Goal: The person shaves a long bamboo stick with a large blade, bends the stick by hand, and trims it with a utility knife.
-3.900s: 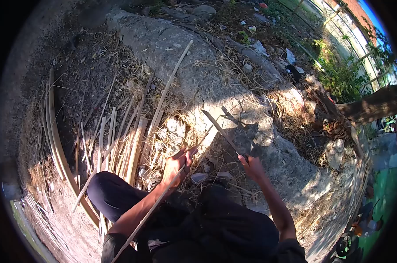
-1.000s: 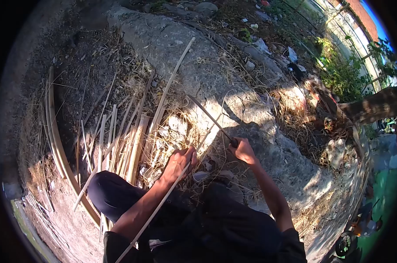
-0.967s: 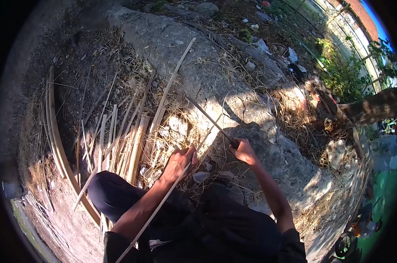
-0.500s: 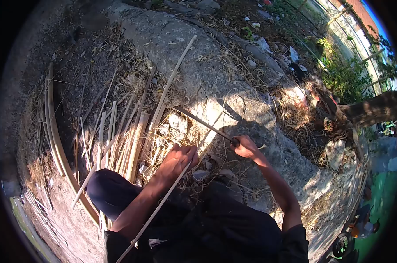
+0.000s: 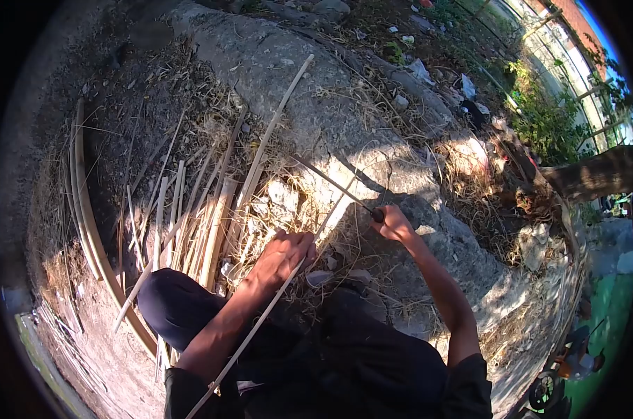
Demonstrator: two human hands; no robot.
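My left hand (image 5: 286, 254) is closed around a long, thin bamboo strip (image 5: 259, 321). The strip slants from beside my left forearm up past the fingers toward a sunlit patch of rock. My right hand (image 5: 395, 225) grips the dark handle of a long, narrow knife (image 5: 339, 186). Its blade points up and left and crosses the strip near the strip's far end; whether the edge touches it I cannot tell. Shavings and dry fibres (image 5: 309, 209) lie beneath both hands.
Split bamboo pieces (image 5: 219, 234) lie in a bundle left of my hands, with a longer curved length (image 5: 93, 223) further left. A large grey rock (image 5: 274, 70) spreads ahead. A tree trunk (image 5: 596, 174) and green shrubs (image 5: 547, 126) stand at right.
My right hand has shifted slightly to the right and upward, and the knife blade has slid and turned with it. My left hand and the bamboo strip look nearly still.
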